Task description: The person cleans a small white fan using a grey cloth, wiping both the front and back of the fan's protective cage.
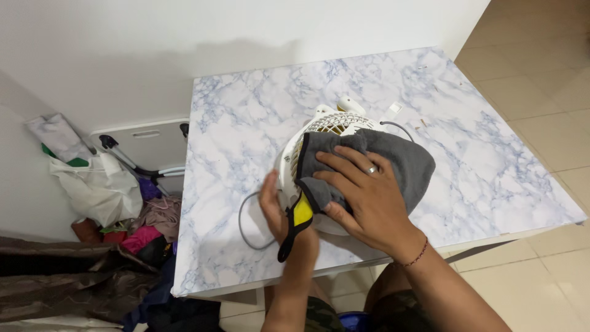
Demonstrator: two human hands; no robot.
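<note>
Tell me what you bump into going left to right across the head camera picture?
White bag → pile of clothes → grey cord → left hand → white fan → right hand on the grey cloth → bare marble table → tiled floor.

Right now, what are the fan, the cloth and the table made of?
The fan looks like hard white plastic: smooth, moulded, with a slotted grille. The cloth looks like soft grey microfibre, fuzzy and folding, with black trim and a yellow patch. The table shows blue-veined marble patterning, but its thin, flat edge suggests a printed laminate rather than stone; I can't tell for certain.
</note>
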